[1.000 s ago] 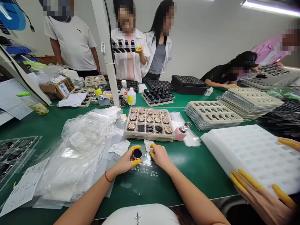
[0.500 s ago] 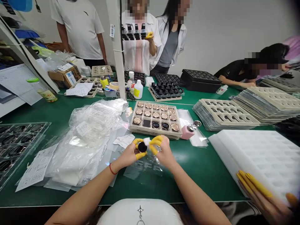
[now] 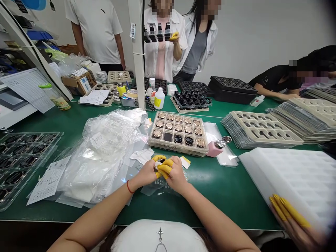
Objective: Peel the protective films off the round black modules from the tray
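Note:
My left hand (image 3: 147, 172), in yellow finger cots, is closed around a round black watch head (image 3: 162, 161), mostly covered by my fingers. My right hand (image 3: 176, 175), also in yellow finger cots, is pinched over it with a small white wipe (image 3: 157, 165) pressed against its face. Under both hands lies a clear plastic sheet (image 3: 151, 189) with white print. Just beyond stands a tray (image 3: 172, 146) of rose-gold watch heads, two black round pieces and one bare slot. A pink pump bottle (image 3: 215, 149) touches the tray's right side.
Clear plastic bags (image 3: 97, 157) heap on the left, beside a tray of dark round parts (image 3: 25, 154). On the right are stacked beige trays (image 3: 262, 129) and a white foam block (image 3: 288, 168), with a co-worker's hand (image 3: 291, 217) on it. Several people stand or lean behind the table.
My right hand has moved left onto the watch head, bringing the white wipe over its face. A yellow and white slip now shows beyond my right hand. The view has shifted slightly.

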`<action>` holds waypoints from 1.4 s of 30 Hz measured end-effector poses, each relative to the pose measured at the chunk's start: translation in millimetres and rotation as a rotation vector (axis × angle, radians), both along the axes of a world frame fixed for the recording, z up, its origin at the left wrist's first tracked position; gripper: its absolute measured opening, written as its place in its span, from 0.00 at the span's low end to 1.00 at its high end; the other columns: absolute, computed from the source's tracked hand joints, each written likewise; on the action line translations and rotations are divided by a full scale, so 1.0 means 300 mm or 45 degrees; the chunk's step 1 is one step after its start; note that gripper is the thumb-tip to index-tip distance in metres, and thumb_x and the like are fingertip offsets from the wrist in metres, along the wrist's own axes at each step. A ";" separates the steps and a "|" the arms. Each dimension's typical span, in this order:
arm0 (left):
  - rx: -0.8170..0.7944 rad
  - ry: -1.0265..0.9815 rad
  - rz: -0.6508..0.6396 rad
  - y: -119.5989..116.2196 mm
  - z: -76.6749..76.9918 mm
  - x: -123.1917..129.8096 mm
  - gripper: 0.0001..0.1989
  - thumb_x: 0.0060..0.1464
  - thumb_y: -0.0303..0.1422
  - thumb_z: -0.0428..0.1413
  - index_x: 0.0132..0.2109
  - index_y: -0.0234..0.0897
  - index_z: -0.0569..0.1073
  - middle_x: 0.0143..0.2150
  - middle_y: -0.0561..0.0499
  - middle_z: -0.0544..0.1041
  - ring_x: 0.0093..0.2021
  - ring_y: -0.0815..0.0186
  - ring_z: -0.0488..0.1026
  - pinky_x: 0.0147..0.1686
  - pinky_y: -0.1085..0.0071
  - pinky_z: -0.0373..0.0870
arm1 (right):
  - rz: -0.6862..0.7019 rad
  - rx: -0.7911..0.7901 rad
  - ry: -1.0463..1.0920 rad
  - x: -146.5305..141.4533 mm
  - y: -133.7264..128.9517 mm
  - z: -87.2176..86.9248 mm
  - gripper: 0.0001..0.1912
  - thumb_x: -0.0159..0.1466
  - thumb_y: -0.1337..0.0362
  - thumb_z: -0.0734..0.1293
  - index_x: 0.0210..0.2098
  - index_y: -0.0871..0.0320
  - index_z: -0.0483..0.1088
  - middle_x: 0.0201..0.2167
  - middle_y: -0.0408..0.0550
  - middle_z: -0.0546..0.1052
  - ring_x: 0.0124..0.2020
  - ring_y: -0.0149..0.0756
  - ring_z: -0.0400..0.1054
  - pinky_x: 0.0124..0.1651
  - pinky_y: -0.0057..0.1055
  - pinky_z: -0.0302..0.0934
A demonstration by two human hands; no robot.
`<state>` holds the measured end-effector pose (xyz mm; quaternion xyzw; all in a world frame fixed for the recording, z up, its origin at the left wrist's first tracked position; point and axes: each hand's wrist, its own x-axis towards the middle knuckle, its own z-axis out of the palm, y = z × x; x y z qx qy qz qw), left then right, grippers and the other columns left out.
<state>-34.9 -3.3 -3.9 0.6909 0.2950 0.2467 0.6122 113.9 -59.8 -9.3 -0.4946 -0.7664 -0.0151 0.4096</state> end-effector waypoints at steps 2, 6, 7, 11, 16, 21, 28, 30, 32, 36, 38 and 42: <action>-0.032 -0.024 -0.018 -0.001 0.000 0.004 0.20 0.45 0.28 0.58 0.48 0.36 0.65 0.36 0.52 0.72 0.32 0.69 0.69 0.33 0.72 0.68 | -0.060 0.005 -0.014 -0.004 0.014 -0.012 0.08 0.62 0.66 0.62 0.36 0.51 0.72 0.30 0.45 0.73 0.37 0.37 0.58 0.44 0.39 0.52; -0.156 -0.076 0.008 -0.006 0.003 0.013 0.25 0.46 0.30 0.60 0.51 0.37 0.61 0.34 0.53 0.72 0.34 0.68 0.71 0.37 0.70 0.70 | -0.176 0.013 0.082 0.022 0.046 -0.025 0.07 0.63 0.65 0.61 0.35 0.53 0.71 0.30 0.46 0.73 0.36 0.37 0.60 0.42 0.37 0.53; -0.167 -0.079 0.013 -0.007 0.002 0.014 0.25 0.46 0.30 0.60 0.51 0.37 0.61 0.34 0.53 0.72 0.34 0.67 0.72 0.38 0.69 0.70 | -0.195 0.004 0.107 0.032 0.050 -0.025 0.06 0.63 0.65 0.61 0.35 0.54 0.71 0.30 0.46 0.73 0.36 0.36 0.60 0.42 0.37 0.53; -0.139 -0.089 0.043 -0.009 -0.015 0.011 0.23 0.48 0.33 0.59 0.51 0.38 0.61 0.38 0.51 0.73 0.38 0.64 0.73 0.41 0.65 0.71 | -0.339 -0.176 0.162 0.074 0.054 -0.018 0.07 0.63 0.63 0.61 0.36 0.55 0.71 0.32 0.47 0.73 0.38 0.38 0.61 0.45 0.39 0.53; -0.059 -0.163 0.054 -0.002 -0.036 -0.001 0.22 0.53 0.33 0.55 0.53 0.41 0.57 0.54 0.43 0.68 0.53 0.58 0.69 0.52 0.59 0.67 | -0.465 -0.465 0.366 0.119 0.042 -0.001 0.13 0.61 0.62 0.62 0.45 0.55 0.68 0.41 0.51 0.73 0.45 0.43 0.61 0.49 0.42 0.54; -0.009 -0.251 0.047 -0.002 -0.027 0.002 0.21 0.56 0.33 0.53 0.54 0.40 0.55 0.62 0.41 0.59 0.62 0.57 0.59 0.57 0.58 0.61 | -0.319 -0.733 0.470 0.102 0.018 0.033 0.08 0.59 0.63 0.62 0.36 0.54 0.72 0.38 0.47 0.74 0.44 0.41 0.63 0.48 0.40 0.56; 0.037 -0.225 0.033 -0.006 -0.030 0.004 0.21 0.56 0.33 0.53 0.54 0.40 0.55 0.62 0.41 0.58 0.61 0.58 0.60 0.58 0.58 0.61 | -0.224 -0.810 0.510 0.053 0.012 0.044 0.04 0.57 0.66 0.63 0.29 0.55 0.71 0.35 0.46 0.74 0.43 0.40 0.63 0.46 0.40 0.56; 0.010 -0.255 0.011 -0.005 -0.031 0.004 0.21 0.55 0.32 0.53 0.54 0.41 0.56 0.63 0.41 0.57 0.61 0.58 0.60 0.58 0.59 0.62 | -0.205 -0.797 0.587 0.060 0.017 0.043 0.03 0.56 0.66 0.64 0.28 0.56 0.70 0.34 0.46 0.74 0.42 0.40 0.63 0.46 0.39 0.56; -0.065 -0.283 -0.011 -0.003 -0.032 0.005 0.23 0.55 0.32 0.54 0.55 0.42 0.55 0.63 0.42 0.56 0.59 0.58 0.63 0.56 0.59 0.64 | -0.221 -0.762 0.721 0.080 0.022 0.047 0.03 0.56 0.64 0.63 0.28 0.56 0.69 0.34 0.46 0.73 0.41 0.39 0.64 0.47 0.40 0.57; -0.172 -0.209 -0.051 0.005 -0.029 0.003 0.24 0.52 0.31 0.57 0.54 0.41 0.58 0.53 0.45 0.66 0.49 0.61 0.71 0.52 0.60 0.67 | -0.206 -0.725 0.992 0.124 0.017 0.075 0.07 0.58 0.59 0.63 0.29 0.56 0.67 0.41 0.48 0.73 0.45 0.39 0.65 0.51 0.39 0.56; -0.169 -0.131 -0.074 0.009 -0.024 0.001 0.24 0.50 0.31 0.58 0.53 0.40 0.60 0.46 0.47 0.71 0.45 0.62 0.73 0.49 0.61 0.68 | -0.139 -0.802 1.002 0.125 0.008 0.088 0.07 0.58 0.58 0.64 0.29 0.55 0.66 0.45 0.48 0.72 0.47 0.40 0.64 0.52 0.39 0.56; -0.133 -0.086 -0.116 0.009 -0.007 0.000 0.24 0.49 0.32 0.59 0.52 0.39 0.62 0.45 0.48 0.72 0.42 0.63 0.73 0.46 0.64 0.69 | -0.082 -0.941 0.927 0.089 -0.005 0.089 0.05 0.56 0.61 0.64 0.28 0.55 0.67 0.44 0.47 0.72 0.48 0.40 0.64 0.53 0.40 0.55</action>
